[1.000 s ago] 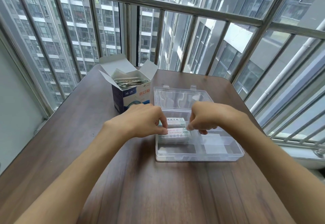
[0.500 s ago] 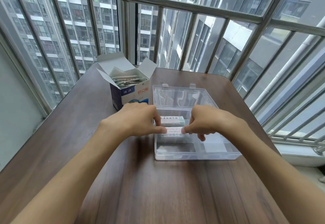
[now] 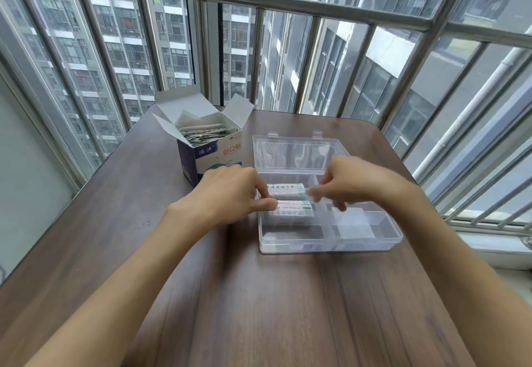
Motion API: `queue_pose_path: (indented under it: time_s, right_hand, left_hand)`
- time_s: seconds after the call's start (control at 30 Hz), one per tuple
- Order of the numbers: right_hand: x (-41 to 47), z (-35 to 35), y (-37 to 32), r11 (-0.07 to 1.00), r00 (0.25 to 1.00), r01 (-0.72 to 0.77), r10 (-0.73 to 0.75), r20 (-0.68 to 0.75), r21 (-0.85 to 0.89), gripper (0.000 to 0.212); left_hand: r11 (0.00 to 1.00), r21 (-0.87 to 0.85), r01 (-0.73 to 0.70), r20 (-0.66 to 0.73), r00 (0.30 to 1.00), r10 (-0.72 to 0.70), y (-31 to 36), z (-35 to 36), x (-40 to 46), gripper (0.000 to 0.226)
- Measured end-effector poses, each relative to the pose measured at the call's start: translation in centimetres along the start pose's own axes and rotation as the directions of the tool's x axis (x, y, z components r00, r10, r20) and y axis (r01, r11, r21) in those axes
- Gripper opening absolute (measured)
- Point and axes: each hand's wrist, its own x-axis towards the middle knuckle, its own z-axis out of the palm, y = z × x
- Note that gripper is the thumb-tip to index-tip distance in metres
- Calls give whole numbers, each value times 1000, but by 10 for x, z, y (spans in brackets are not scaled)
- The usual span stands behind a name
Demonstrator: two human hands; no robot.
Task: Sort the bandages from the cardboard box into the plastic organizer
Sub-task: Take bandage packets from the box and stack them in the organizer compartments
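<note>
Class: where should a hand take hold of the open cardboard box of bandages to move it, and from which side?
Grip the cardboard box across its flat side walls below the flaps, coming from above and the person's side. The flaps splay outward and would probably fold.

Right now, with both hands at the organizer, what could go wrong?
1. The left hand and right hand crowd one compartment; the bandage stacks could be knocked askew or spill over a divider.
2. The open cardboard box stands just behind the left hand; pulling back carelessly might tip it.
</note>
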Motion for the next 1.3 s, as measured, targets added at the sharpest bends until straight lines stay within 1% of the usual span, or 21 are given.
queue_pose_path:
  time_s: [0.1,0.13,0.17,0.23,0.33,0.4,0.5,0.6,0.67,0.8,0.93,1.03,1.17,1.23,1.3]
  right_hand:
    - [9,-12,4,996,981,6,13,-193,94,23]
    - [16,-12,4,996,976,-9,28,-217,91,22]
    - [22,-10,2,997,978,-28,43,-205,74,22]
    - [36,-1,0,998,987,-60,63,-147,29,21]
    - [47,6,-7,995,992,-87,83,-95,-44,24]
    - [49,7,-12,992,993,-91,84,-80,-87,30]
    - [46,3,-15,990,993,-95,87,-75,-105,32]
    - [45,1,-12,992,992,-104,98,-75,-68,37]
    - [45,1,-12,991,991,-118,113,-76,-66,37]
    - [49,0,-18,981,990,-137,132,-40,-140,33]
    - [51,-4,-24,969,991,-129,132,-1,-211,29]
    - [49,-7,-25,969,989,-133,143,35,-206,31]
    - [43,-10,-22,982,992,-117,123,32,-146,31]
    - [40,-13,-20,989,990,-121,126,60,-86,25]
    - [36,-20,-16,992,990,-119,121,72,-36,26]
  left_hand:
    - [996,-93,11,-140,990,-23,0,-4,0,27]
    - [995,-101,18,-175,984,-36,0,-5,0,25]
    - [995,-99,31,-191,980,-50,1,-5,0,22]
    - [995,-70,65,-179,981,-76,1,-4,0,23]
    - [995,32,97,-115,989,-92,1,3,2,34]
    - [993,67,95,-63,994,-91,2,7,1,35]
    - [994,54,97,-62,994,-94,4,7,1,35]
    - [995,38,96,-71,993,-93,3,5,2,34]
    - [996,45,80,-53,996,-77,5,5,2,34]
    - [996,51,74,-20,997,-73,6,6,0,35]
    - [996,22,86,-19,996,-86,5,4,0,35]
    - [996,25,90,-25,996,-89,4,5,0,35]
    - [995,26,99,-24,995,-98,4,5,-1,36]
    - [995,12,95,-57,994,-94,5,0,-3,35]
    - [996,-47,78,-110,990,-83,5,-13,-6,33]
